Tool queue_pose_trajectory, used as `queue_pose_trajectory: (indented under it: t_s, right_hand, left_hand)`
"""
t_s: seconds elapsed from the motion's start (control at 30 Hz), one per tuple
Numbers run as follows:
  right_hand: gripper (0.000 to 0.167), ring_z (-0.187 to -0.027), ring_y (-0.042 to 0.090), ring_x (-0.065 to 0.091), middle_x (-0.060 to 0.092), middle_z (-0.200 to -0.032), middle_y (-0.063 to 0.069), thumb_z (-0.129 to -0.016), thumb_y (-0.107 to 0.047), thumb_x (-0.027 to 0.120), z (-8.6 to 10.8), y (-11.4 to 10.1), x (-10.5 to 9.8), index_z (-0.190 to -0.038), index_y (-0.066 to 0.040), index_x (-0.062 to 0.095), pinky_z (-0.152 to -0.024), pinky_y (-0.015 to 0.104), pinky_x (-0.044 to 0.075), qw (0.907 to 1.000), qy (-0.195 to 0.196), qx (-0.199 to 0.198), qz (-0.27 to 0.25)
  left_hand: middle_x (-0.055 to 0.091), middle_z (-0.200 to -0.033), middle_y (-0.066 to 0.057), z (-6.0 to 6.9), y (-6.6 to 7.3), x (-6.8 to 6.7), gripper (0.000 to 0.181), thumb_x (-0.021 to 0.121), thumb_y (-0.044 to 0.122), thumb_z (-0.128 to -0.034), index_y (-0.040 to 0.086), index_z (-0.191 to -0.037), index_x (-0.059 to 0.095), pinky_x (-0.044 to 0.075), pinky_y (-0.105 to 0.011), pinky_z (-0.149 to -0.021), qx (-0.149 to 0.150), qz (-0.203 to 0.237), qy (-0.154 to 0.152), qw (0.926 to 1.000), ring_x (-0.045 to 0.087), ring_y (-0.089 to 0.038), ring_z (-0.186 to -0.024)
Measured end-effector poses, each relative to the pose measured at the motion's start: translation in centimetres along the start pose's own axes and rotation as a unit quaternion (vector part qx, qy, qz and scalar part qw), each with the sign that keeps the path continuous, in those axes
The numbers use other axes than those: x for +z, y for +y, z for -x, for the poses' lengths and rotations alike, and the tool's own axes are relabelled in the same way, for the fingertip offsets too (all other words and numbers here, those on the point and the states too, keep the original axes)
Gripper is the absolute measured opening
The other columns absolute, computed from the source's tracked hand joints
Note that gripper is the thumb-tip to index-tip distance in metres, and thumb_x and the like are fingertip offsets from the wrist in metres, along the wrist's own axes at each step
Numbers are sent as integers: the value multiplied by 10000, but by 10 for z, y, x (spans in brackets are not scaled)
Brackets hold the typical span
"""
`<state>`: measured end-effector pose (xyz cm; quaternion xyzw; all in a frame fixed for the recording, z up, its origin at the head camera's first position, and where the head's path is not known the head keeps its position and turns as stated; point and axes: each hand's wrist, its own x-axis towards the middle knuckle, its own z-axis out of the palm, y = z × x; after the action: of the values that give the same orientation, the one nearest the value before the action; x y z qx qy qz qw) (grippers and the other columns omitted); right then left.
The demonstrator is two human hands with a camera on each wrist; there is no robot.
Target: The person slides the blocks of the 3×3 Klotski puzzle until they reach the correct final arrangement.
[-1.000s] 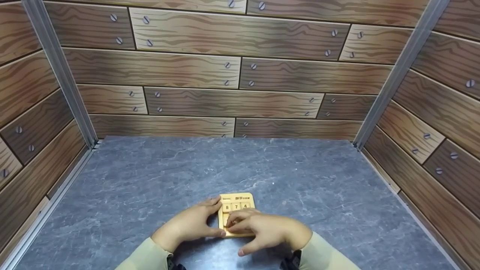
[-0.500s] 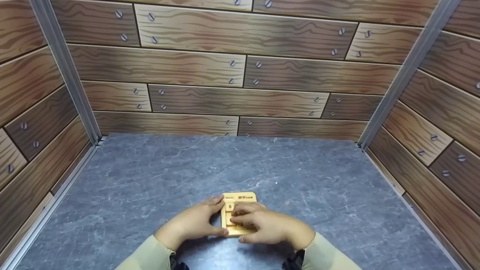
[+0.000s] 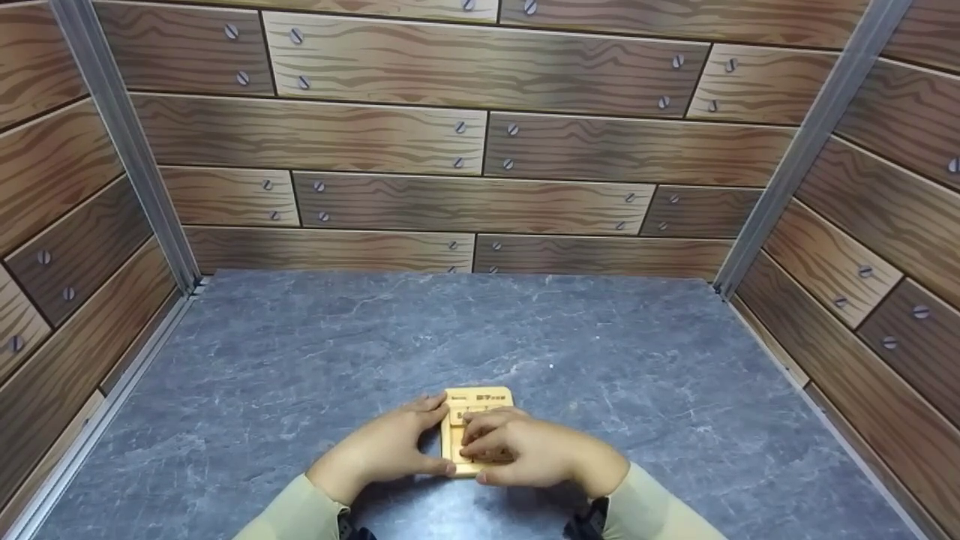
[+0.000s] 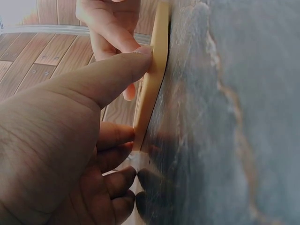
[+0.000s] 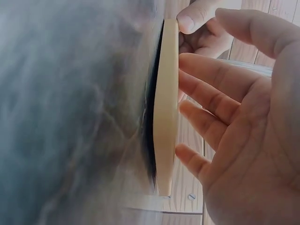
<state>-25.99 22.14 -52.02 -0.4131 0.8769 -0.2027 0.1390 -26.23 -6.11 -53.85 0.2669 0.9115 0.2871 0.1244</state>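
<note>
Sliding the tiles [image 3: 458, 416], it seems!
Left hand [image 3: 386, 446] grips the number puzzle [image 3: 480, 392] by its edge; right hand [image 3: 538, 451], fingers relaxed, touches its face; next push likely wants light fingertips.

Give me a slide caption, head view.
Left hand braces a yellow number board on a grey tabletop while the right hand covers part of it.

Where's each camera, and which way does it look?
Head: worn on the head, looking forward and down at the yellow number-tile board; left hand, right hand and sleeves show.
Left wrist: worn there, facing the board's edge; left hand large, right hand beyond.
Right wrist: worn there, facing the board's edge; right hand large, left hand beyond.
Both wrist views share board and hands.
</note>
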Motion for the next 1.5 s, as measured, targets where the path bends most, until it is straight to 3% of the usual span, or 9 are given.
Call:
queue_pose_trajectory:
  t_s: [0.1, 0.3, 0.57, 0.83, 1.13, 1.5]
  right_hand:
    - [514, -1641, 282, 500, 606, -1682, -46, -1078, -425, 726, -1, 2, 0, -1552, -228, 708, -1395, 596, 382, 9999, 92, 72, -33]
    - [769, -1713, 355, 391, 370, -1864, 3, -1090, -563, 669, 0, 5, 1, -1741, -208, 467, -1397, 648, 342, 9978, 94, 658, -22]
    - [915, -1757, 330, 299, 261, -1900, -32, -1065, -690, 636, -2, 6, 4, -1769, -161, 387, -1431, 640, 256, 9957, -57, 913, 162]
    - [849, -1739, 285, 352, 351, -1868, -53, -1066, -617, 680, -3, 4, 5, -1736, -146, 456, -1439, 625, 251, 9964, 69, 810, 249]
    - [634, -1637, 253, 519, 582, -1727, 5, -1056, -470, 700, -5, 0, 2, -1591, -131, 660, -1411, 573, 359, 9980, 251, 305, 502]
    - [615, -1610, 266, 550, 600, -1709, 25, -1072, -458, 693, -5, 1, 4, -1577, -108, 669, -1400, 557, 385, 9989, 250, 240, 317]
  left_hand:
    - [376, -1859, -21, 0, 0, 0, 1051, 897, 618, -896, 63, -1697, 505, 332, -664, -1398, 0, 12, 11, 10000, 364, -388, -1727]
    - [407, -1844, -64, -2, 1, -1, 1034, 909, 590, -881, 57, -1681, 530, 343, -655, -1395, 93, -73, 89, 9999, 385, -391, -1716]
    - [367, -1857, -125, -6, 0, 1, 1126, 906, 650, -866, 68, -1723, 464, 370, -653, -1383, 54, -57, 137, 9999, 368, -385, -1724]
    - [336, -1871, -80, -8, -3, 4, 1157, 885, 688, -884, 60, -1740, 426, 304, -648, -1415, 48, -105, 65, 9999, 302, -371, -1753]
    - [342, -1871, -65, -8, -4, 1, 1162, 888, 695, -877, 67, -1740, 427, 291, -651, -1420, -48, -16, 53, 10000, 285, -363, -1761]
    - [352, -1865, -77, -7, -3, 2, 1174, 892, 701, -867, 55, -1734, 433, 297, -639, -1421, -74, 27, 21, 10000, 322, -366, -1748]
